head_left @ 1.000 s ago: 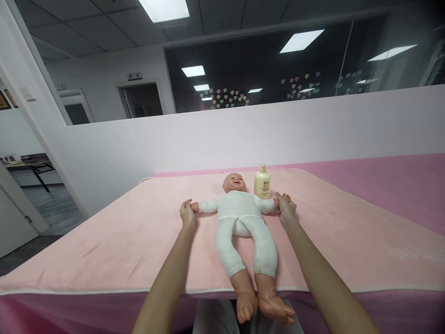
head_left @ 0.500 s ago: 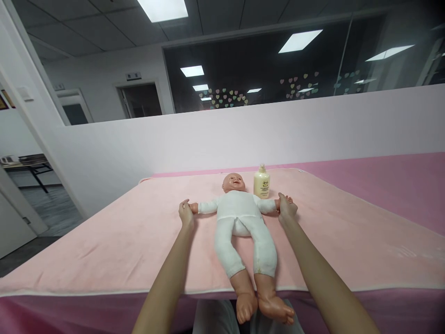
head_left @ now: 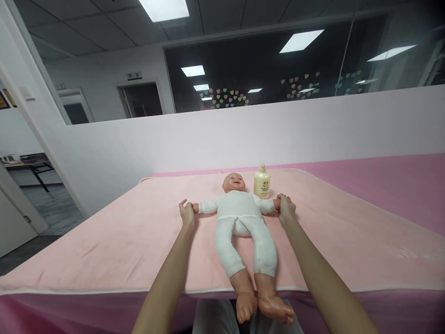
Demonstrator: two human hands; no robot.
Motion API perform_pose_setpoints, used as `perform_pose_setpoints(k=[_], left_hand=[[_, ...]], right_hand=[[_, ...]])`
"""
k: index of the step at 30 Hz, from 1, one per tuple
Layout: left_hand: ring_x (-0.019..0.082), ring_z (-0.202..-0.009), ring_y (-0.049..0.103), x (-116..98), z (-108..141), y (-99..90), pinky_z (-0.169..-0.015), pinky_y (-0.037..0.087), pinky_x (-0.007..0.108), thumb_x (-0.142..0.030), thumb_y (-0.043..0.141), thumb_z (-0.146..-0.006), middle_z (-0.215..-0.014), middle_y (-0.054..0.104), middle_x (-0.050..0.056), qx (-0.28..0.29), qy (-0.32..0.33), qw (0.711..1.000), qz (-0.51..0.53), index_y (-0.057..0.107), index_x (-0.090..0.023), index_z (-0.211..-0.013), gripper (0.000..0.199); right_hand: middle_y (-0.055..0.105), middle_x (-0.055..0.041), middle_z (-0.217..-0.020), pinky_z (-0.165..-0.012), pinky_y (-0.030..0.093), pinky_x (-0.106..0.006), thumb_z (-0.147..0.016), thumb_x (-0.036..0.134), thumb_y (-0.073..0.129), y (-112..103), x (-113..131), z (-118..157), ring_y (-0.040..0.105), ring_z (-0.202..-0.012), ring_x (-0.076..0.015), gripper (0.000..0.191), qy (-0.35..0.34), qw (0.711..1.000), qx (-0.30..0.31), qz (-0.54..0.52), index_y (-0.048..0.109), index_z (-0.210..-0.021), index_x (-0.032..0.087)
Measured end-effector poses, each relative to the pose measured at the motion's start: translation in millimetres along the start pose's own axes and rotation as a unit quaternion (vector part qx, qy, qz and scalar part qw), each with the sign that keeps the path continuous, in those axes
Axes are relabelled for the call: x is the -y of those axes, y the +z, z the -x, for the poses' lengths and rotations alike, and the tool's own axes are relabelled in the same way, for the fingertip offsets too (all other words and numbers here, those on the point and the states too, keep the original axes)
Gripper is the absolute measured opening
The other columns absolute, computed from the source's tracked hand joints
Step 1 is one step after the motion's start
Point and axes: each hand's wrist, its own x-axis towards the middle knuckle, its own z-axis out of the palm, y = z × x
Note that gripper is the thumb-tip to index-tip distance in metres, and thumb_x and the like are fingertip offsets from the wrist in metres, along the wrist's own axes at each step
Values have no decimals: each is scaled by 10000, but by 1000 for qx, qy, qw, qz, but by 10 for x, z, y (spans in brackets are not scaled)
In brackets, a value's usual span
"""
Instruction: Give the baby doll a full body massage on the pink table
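Observation:
A baby doll [head_left: 239, 208] with a white cloth body lies on its back, head away from me, feet over the near edge. Its arms are stretched out to both sides. On the left, my left hand [head_left: 187, 213] is closed round the doll's hand, which is partly hidden by my fingers. My right hand [head_left: 287, 207] grips the doll's other hand on the right, with the small fingers partly showing. Just beyond that arm, beside the doll's head, stands a pale yellow pump bottle [head_left: 262, 182].
A pink towel [head_left: 139, 241] with a white edge covers the table under the doll. Behind it rises a low white wall [head_left: 208, 139] with a dark window [head_left: 257, 60] above. A white door [head_left: 17, 213] and a side table [head_left: 31, 162] are at far left.
Both hands keep their hold on the doll's hands. My left fingers have shifted slightly, and my right hand has moved a touch to the left. The doll's body and the bottle stay put.

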Motion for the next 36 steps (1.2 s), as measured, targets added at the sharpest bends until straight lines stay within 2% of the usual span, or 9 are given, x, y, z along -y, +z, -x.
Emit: perform_pose_setpoints(k=[7,13,23,36], left_hand=[[159,-794,547,36,-30,1,-675,439,274,-233,453,-736,-848,548,29,-14,20,999,-24,495,-210,-1039,307],[173,-838,548,26,-27,-4,-697,440,282,-243,442,-742,-868,563,38,-14,24,999,-22,550,-206,-956,243],[146,-743,538,-12,-6,-11,-626,431,252,-211,448,-685,-824,549,23,10,6,1000,-9,548,-197,-970,303],[178,-904,541,35,-44,-8,-765,432,292,-264,442,-756,-946,570,47,-7,20,1000,-16,567,-205,-934,225]], right_hand=[[538,41,-643,-363,324,-203,-527,283,662,-11,14,41,491,-555,-111,220,1,999,-34,2,519,-672,200],[551,39,-667,-392,366,-208,-551,291,652,-8,18,47,500,-567,-112,214,12,999,-26,-14,515,-689,202],[496,34,-620,-361,341,-221,-542,262,583,-20,30,11,471,-529,-120,152,18,1000,-11,16,485,-645,205],[573,30,-693,-372,346,-195,-527,294,664,-12,-10,13,511,-587,-117,234,3,1000,-26,-15,524,-690,203]])
